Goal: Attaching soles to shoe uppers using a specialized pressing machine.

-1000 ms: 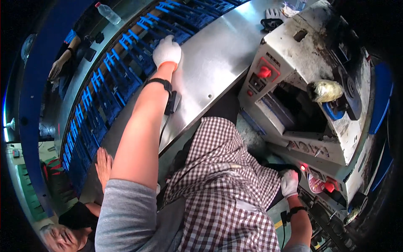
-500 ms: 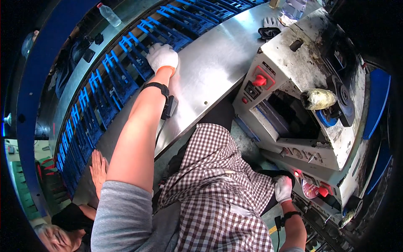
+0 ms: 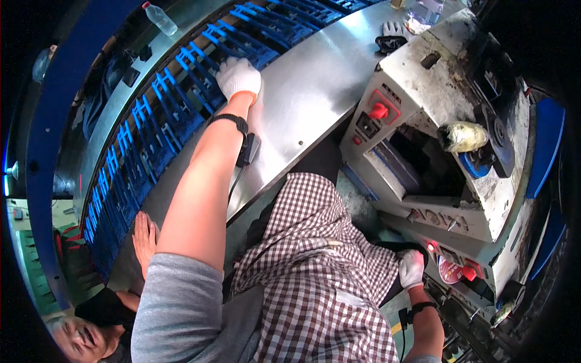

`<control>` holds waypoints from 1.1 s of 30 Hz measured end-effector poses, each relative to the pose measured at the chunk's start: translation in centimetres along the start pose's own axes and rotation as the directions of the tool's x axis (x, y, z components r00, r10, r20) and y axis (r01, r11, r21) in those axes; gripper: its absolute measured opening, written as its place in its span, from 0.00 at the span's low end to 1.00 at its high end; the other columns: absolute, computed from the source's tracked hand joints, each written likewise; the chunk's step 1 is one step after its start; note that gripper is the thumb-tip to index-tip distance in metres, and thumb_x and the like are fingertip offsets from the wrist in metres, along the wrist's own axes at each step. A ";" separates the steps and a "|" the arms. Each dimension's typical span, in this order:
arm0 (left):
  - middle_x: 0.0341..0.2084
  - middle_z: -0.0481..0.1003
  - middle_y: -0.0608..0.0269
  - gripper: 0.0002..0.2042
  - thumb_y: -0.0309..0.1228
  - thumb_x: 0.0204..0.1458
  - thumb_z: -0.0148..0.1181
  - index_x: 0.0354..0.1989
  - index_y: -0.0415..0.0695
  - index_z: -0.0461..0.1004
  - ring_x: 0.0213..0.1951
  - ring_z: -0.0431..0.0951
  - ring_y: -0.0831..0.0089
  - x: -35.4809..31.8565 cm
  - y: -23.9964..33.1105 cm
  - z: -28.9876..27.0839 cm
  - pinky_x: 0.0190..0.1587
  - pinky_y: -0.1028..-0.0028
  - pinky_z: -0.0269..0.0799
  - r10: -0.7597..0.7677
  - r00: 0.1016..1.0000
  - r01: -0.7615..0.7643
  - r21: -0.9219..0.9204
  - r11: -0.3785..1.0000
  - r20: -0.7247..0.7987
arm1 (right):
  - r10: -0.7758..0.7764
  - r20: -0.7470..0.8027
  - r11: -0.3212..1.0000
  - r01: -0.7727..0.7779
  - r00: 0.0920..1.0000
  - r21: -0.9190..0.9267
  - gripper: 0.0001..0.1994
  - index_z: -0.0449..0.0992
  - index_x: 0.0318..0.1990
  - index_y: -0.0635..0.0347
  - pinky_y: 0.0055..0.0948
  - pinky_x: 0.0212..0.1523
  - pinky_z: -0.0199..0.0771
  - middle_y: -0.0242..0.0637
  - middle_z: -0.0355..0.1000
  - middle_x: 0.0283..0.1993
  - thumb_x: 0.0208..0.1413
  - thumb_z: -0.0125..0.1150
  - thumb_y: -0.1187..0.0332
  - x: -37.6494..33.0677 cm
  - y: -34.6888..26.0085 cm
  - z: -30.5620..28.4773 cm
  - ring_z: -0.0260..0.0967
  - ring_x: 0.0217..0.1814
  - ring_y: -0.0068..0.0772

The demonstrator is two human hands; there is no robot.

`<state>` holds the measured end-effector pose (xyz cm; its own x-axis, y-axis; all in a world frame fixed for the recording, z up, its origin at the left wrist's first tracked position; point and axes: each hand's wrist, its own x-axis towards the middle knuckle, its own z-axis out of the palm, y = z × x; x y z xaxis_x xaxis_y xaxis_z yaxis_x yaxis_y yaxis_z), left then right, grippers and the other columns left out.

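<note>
My left hand (image 3: 239, 78), in a white knitted glove, rests at the far edge of the steel table (image 3: 302, 78), against the row of blue slatted bars (image 3: 160, 91). Its fingers look curled together, and what they hold, if anything, is hidden. Low on the right, my right hand (image 3: 411, 269), also gloved in white, is closed beside my knee and the checked apron (image 3: 327, 266). Reddish light falls on it, and I cannot make out anything in its fingers. Near it is the lower panel of a worn white machine (image 3: 387, 91), with a red knob (image 3: 468, 273).
Another person's bare hand (image 3: 144, 239) lies on the table's left end. A dark-palmed glove (image 3: 392, 37) lies at the table's far right, near a clear container (image 3: 425, 12). Beyond the bars stands a plastic bottle (image 3: 160, 19). A wrapped handle (image 3: 463, 137) juts from the machine.
The whole view has shifted slightly. Both my hands stay in the same places, and the other person's hand still lies on the table.
</note>
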<state>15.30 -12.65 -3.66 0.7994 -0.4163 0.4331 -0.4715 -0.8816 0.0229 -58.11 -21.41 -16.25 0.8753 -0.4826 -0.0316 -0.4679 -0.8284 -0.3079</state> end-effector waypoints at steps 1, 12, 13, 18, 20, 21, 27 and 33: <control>0.47 0.80 0.56 0.12 0.37 0.57 0.54 0.37 0.49 0.85 0.54 0.76 0.54 0.1 -1.2 0.0 0.55 0.55 0.70 0.017 0.999 -0.020 -0.064 0.998 -0.038 | -0.027 -0.094 0.998 0.033 0.995 0.056 0.07 0.73 0.27 0.59 0.51 0.43 0.67 0.50 0.69 0.33 0.44 0.60 0.66 0.5 0.0 0.6 0.68 0.41 0.58; 0.47 0.80 0.60 0.13 0.36 0.53 0.55 0.35 0.57 0.88 0.57 0.75 0.54 -0.1 -0.5 0.0 0.57 0.55 0.70 -0.016 0.999 0.021 -0.144 0.989 0.036 | 0.005 -0.088 1.000 -0.004 0.996 0.012 0.08 0.69 0.24 0.58 0.52 0.39 0.64 0.48 0.67 0.29 0.42 0.60 0.66 0.0 -0.2 0.7 0.66 0.38 0.58; 0.47 0.81 0.60 0.12 0.36 0.53 0.55 0.35 0.56 0.88 0.57 0.74 0.54 0.0 -0.4 0.0 0.57 0.55 0.70 -0.038 0.999 0.040 -0.073 0.997 0.036 | 0.000 -0.072 1.000 0.000 0.997 -0.007 0.08 0.69 0.24 0.59 0.52 0.40 0.65 0.48 0.67 0.30 0.42 0.60 0.66 0.0 -0.1 0.5 0.67 0.38 0.58; 0.45 0.81 0.64 0.11 0.34 0.53 0.56 0.33 0.55 0.88 0.55 0.75 0.57 -0.3 -0.1 -0.1 0.55 0.58 0.68 -0.032 0.999 0.033 0.014 0.999 -0.038 | 0.030 0.038 0.999 -0.030 0.999 -0.019 0.08 0.72 0.30 0.60 0.51 0.46 0.67 0.49 0.70 0.38 0.46 0.61 0.66 -0.4 0.5 0.4 0.67 0.44 0.58; 0.47 0.81 0.63 0.11 0.33 0.51 0.57 0.30 0.55 0.89 0.56 0.74 0.55 -0.6 -0.3 -0.3 0.59 0.57 0.68 -0.022 1.000 0.020 -0.174 0.985 -0.012 | 0.006 0.003 1.000 -0.006 1.000 -0.013 0.08 0.72 0.28 0.60 0.52 0.45 0.66 0.49 0.70 0.36 0.45 0.60 0.65 -0.1 0.2 0.2 0.67 0.43 0.58; 0.47 0.81 0.63 0.11 0.33 0.51 0.57 0.30 0.55 0.89 0.56 0.74 0.55 -0.6 -0.4 -0.2 0.59 0.57 0.68 -0.023 1.000 0.020 -0.173 0.985 -0.014 | -0.019 -0.032 1.000 0.019 0.999 -0.009 0.09 0.72 0.26 0.60 0.52 0.43 0.65 0.49 0.70 0.33 0.44 0.59 0.64 0.0 0.0 0.1 0.67 0.41 0.58; 0.46 0.81 0.65 0.11 0.31 0.50 0.57 0.27 0.55 0.88 0.56 0.74 0.58 -0.6 -0.5 0.2 0.59 0.57 0.66 0.006 1.000 -0.009 -0.211 0.977 -0.015 | -0.011 -0.003 1.000 0.011 1.000 0.025 0.09 0.76 0.29 0.60 0.52 0.45 0.67 0.49 0.71 0.35 0.44 0.59 0.64 0.1 -0.1 -0.2 0.68 0.43 0.58; 0.46 0.81 0.63 0.12 0.30 0.50 0.55 0.33 0.54 0.87 0.54 0.76 0.57 -0.4 -1.0 0.0 0.58 0.56 0.68 0.032 0.999 -0.034 -0.183 0.982 -0.015 | -0.021 -0.046 0.997 0.024 0.999 0.069 0.08 0.74 0.28 0.60 0.52 0.44 0.66 0.50 0.70 0.34 0.44 0.59 0.65 0.7 -0.2 0.1 0.68 0.42 0.59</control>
<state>15.42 -11.64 -3.86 0.7785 -0.4409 0.4467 -0.5586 -0.8112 0.1728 -57.38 -21.53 -16.28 0.8785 -0.4773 0.0184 -0.4368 -0.8184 -0.3734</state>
